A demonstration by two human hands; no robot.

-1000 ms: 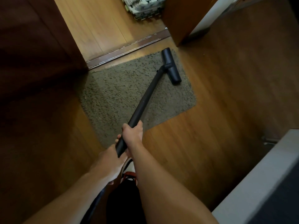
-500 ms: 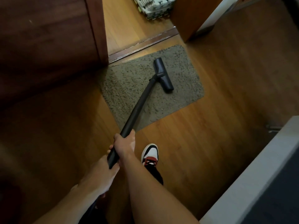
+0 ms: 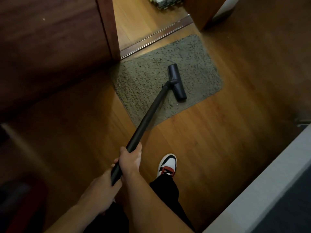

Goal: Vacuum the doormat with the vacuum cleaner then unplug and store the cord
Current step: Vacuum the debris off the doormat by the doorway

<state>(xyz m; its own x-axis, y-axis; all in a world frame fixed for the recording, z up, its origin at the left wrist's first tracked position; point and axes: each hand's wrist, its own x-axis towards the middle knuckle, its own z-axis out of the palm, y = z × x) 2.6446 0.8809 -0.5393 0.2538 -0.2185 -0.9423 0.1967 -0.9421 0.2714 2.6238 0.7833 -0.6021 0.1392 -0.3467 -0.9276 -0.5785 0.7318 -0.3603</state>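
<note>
Doormat: the grey shaggy doormat point(image 3: 144, 78) lies on the wooden floor point(image 3: 210, 140), just inside the door threshold point(image 3: 156, 37).
Vacuum head: the black head point(image 3: 177, 83) sits on the mat's right half, close to its near edge.
Right hand: the right hand point(image 3: 130, 161) has its fingers wrapped round the black tube point(image 3: 148, 115), ahead of the other hand.
Left hand: the left hand point(image 3: 101, 190) is closed round the tube's rear end, just behind.
Change: over the last second the head has been drawn back from the far corner by the threshold toward the person; both grips are unchanged.
Meaning: this looks like a pull stroke ending one strip, and the mat's left half probably still needs passes.
Cord: the cord and plug are out of view, so unplugging appears not yet started.
</note>
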